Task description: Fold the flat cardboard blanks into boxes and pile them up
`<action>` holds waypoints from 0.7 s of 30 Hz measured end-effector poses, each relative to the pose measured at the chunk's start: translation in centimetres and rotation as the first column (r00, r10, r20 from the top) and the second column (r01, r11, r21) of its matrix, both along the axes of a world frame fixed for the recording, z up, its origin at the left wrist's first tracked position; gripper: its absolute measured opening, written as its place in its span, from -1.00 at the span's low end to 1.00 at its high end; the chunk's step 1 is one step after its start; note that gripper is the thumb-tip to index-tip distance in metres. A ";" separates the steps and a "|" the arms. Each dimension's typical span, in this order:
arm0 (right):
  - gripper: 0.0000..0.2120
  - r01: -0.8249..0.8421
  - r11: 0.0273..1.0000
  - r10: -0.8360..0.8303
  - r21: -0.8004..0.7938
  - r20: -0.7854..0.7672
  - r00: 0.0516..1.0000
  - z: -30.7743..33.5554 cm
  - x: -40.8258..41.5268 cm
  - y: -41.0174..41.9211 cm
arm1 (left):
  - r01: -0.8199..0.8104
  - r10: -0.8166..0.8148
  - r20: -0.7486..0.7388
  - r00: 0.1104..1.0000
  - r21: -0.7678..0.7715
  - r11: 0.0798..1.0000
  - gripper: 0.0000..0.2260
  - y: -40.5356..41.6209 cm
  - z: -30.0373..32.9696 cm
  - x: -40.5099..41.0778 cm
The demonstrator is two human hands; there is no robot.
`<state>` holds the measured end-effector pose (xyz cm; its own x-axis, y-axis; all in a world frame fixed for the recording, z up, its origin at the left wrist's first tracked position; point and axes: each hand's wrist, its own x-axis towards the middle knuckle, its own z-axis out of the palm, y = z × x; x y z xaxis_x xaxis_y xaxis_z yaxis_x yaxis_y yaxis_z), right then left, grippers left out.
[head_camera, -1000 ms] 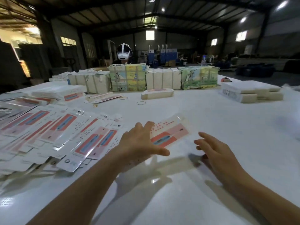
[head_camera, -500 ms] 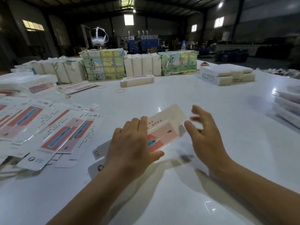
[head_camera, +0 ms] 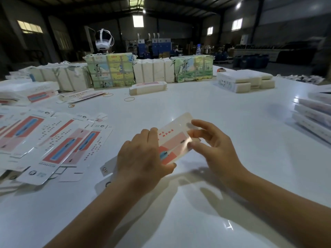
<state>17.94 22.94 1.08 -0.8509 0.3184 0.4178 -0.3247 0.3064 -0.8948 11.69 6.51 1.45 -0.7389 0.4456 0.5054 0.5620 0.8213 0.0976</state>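
- Holding one flat printed cardboard blank with a pink and red panel (head_camera: 176,140) above the near middle of the large glossy white table (head_camera: 215,113), the person seemed ready to begin the first fold.
- The left hand (head_camera: 143,158) lay over the near end of the blank, with the thumb curled under its edge, so it gripped this end; probably this kept the card steady.
- The right hand (head_camera: 215,147) was half open. Its thumb and one finger pinched the far right edge of the blank, and the other fingers were spread in the air, likely to push a side panel up.
- The blank was tilted, its far end raised a little from the table.
- A wide fan of flat white blanks with red and blue stripes (head_camera: 53,144) lay along the left edge of the table, just beside the left hand, surely as the supply within easy reach.
- At the right edge, a pile of long pale folded boxes (head_camera: 315,117) stood well apart from the hands; I judged it the place for finished ones.
- No open container was visible. Along the far edge stood wrapped bundles with green and yellow printed paper (head_camera: 111,70); what was inside them could not be seen.
- Thin yellow rubber bands (head_camera: 129,99) lay loose near the far middle.
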 end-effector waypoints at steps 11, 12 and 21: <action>-0.55 0.157 0.970 -0.135 0.185 -0.130 0.982 -0.4 -0.2 0.5 | 0.111 -0.116 0.059 0.991 0.089 0.990 -0.53 -1.5 1.1 -0.9; -0.58 0.207 0.959 -0.174 0.195 -0.171 0.970 -0.5 -0.3 0.5 | 0.116 -0.123 0.062 0.990 0.111 0.987 -0.51 -1.7 1.1 -1.1; -0.71 0.122 0.980 -0.106 0.159 -0.105 0.989 -0.9 -0.7 -0.3 | 0.156 -0.166 0.126 0.978 0.086 0.984 -0.45 -1.5 0.6 -1.3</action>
